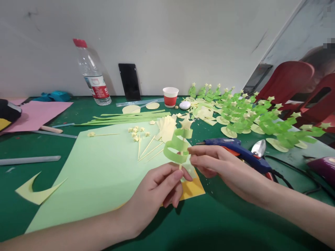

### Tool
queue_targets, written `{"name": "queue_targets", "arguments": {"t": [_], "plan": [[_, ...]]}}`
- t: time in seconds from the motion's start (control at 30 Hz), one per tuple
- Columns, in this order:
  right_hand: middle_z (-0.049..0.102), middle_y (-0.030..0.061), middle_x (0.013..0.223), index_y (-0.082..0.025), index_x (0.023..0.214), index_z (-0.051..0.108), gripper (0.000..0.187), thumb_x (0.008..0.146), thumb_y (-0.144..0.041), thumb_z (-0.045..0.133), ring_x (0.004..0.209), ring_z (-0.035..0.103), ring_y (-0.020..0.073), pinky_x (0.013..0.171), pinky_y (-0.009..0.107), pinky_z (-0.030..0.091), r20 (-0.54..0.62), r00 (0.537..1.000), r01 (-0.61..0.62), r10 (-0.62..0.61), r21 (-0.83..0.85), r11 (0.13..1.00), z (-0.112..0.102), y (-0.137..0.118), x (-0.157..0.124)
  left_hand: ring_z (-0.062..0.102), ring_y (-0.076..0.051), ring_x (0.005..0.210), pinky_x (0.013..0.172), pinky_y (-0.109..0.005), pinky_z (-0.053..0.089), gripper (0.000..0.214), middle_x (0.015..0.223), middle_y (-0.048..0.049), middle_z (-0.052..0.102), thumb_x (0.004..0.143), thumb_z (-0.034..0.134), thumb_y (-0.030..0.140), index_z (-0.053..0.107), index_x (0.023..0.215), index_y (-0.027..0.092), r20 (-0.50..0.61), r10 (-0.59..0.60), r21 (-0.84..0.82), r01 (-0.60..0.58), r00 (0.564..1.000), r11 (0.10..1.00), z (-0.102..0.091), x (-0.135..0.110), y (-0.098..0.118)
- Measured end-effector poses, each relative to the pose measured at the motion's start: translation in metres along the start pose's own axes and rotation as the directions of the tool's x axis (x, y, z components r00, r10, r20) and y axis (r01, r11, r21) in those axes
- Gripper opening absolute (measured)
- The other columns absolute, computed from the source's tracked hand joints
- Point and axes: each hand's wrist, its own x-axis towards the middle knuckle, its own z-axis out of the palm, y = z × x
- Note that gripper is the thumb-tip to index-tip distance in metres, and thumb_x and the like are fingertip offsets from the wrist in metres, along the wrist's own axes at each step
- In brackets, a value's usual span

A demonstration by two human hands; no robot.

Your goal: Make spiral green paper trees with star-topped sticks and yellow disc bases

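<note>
A small paper tree (176,145) stands upright above the green sheet: a light-green paper strip coiled around a thin wooden stick, topped by a pale-yellow paper star (186,123). My left hand (164,183) is closed, pinching the lower end of the stick between thumb and finger. From the right, my right hand (211,161) has its fingertips together at the strip's right edge; the exact grip there is partly hidden. Behind my hands, several loose wooden sticks (150,152), small folded stars (135,131) and pale-yellow paper pieces (166,128) lie on the green sheet (104,181).
Many finished paper trees (248,115) stand at the right. A blue glue gun (235,150) with its cord lies beside my right hand. Green strips (125,118), a paper cup (170,97), a water bottle (95,80) and a phone (129,82) line the back by the wall.
</note>
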Motion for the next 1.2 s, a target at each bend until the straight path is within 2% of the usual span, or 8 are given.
{"name": "queue_targets", "arguments": {"t": [0.07,0.2,0.27,0.7,0.93,1.03,1.1,1.2], "plan": [[0.044,-0.0025,0.061,-0.022,0.094,0.061,0.025,0.073,-0.033,0.054,0.054,0.043,0.0096,0.049,0.019,0.036,-0.159,0.987,0.015,-0.027,-0.076,0.997,-0.003,-0.002,0.000,0.032,-0.007,0.041,0.043,-0.019,0.026,0.024,0.042,0.0072,0.041,0.084,0.042,0.035,0.055,0.075,0.018,-0.009,-0.008,-0.005,0.008,1.000,1.000,0.001,0.001,0.001],[0.042,-0.0013,0.066,-0.027,0.098,0.059,0.028,0.072,-0.036,0.056,0.055,0.040,0.0106,0.045,0.021,0.033,-0.360,0.887,0.198,-0.288,-0.267,0.943,-0.011,-0.008,-0.002,0.032,-0.007,0.041,0.043,-0.019,0.026,0.024,0.042,0.0072,0.040,0.083,0.043,0.035,0.056,0.073,0.018,-0.009,-0.018,0.002,0.018,1.000,1.000,0.001,0.001,0.001],[0.044,0.0000,0.068,-0.029,0.094,0.062,0.024,0.071,-0.037,0.058,0.058,0.042,0.0123,0.046,0.022,0.033,-0.361,0.860,0.252,-0.362,-0.316,0.915,-0.014,-0.010,-0.004,0.032,-0.007,0.041,0.044,-0.020,0.026,0.024,0.042,0.0070,0.040,0.083,0.044,0.035,0.056,0.073,0.018,-0.003,-0.018,0.020,0.018,1.000,1.000,0.001,0.001,0.002],[0.047,-0.0008,0.060,-0.022,0.065,0.063,0.015,0.069,-0.037,0.064,0.056,0.041,0.0103,0.048,0.021,0.036,-0.248,0.915,0.261,-0.318,-0.238,0.936,-0.006,-0.012,-0.007,0.032,-0.007,0.040,0.044,-0.020,0.027,0.025,0.040,0.0061,0.043,0.080,0.045,0.031,0.061,0.068,0.016,0.054,-0.090,0.132,0.082,0.994,0.988,0.005,0.001,0.007],[0.053,-0.0001,0.063,-0.024,0.060,0.063,0.013,0.068,-0.034,0.064,0.058,0.047,0.0113,0.048,0.021,0.038,-0.328,0.826,0.366,-0.458,-0.306,0.879,-0.018,-0.023,-0.010,0.036,-0.007,0.039,0.043,-0.018,0.029,0.030,0.040,0.0063,0.040,0.082,0.042,0.034,0.056,0.063,0.016,0.131,-0.078,0.295,0.036,0.988,0.955,0.005,-0.003,0.006],[0.056,0.0003,0.066,-0.024,0.058,0.063,0.012,0.067,-0.032,0.064,0.060,0.050,0.0124,0.048,0.022,0.039,-0.391,0.781,0.368,-0.487,-0.342,0.865,-0.028,-0.031,-0.010,0.039,-0.007,0.037,0.043,-0.018,0.032,0.045,0.039,0.0043,0.039,0.087,0.029,0.033,0.047,0.049,0.017,0.193,0.119,0.614,-0.215,0.974,0.759,-0.004,0.003,0.014],[0.057,0.0011,0.067,-0.023,0.057,0.062,0.014,0.067,-0.032,0.064,0.062,0.051,0.0133,0.049,0.023,0.039,-0.418,0.780,0.328,-0.466,-0.361,0.873,-0.033,-0.033,-0.008,0.048,-0.010,0.044,0.048,-0.020,0.036,0.043,0.048,-0.0002,0.052,0.088,0.030,0.030,0.054,0.055,0.016,0.249,0.304,0.864,-0.353,0.919,0.358,-0.018,0.014,0.025],[0.057,0.0015,0.068,-0.021,0.057,0.060,0.016,0.068,-0.032,0.064,0.068,0.053,0.0144,0.054,0.025,0.040,-0.413,0.809,0.288,-0.418,-0.341,0.895,-0.039,-0.032,-0.002,0.057,-0.020,0.066,0.059,-0.029,0.040,0.026,0.074,-0.0114,0.066,0.083,0.041,0.026,0.063,0.080,0.012,0.250,0.350,0.923,-0.331,0.903,0.197,-0.041,0.038,0.042]]}}
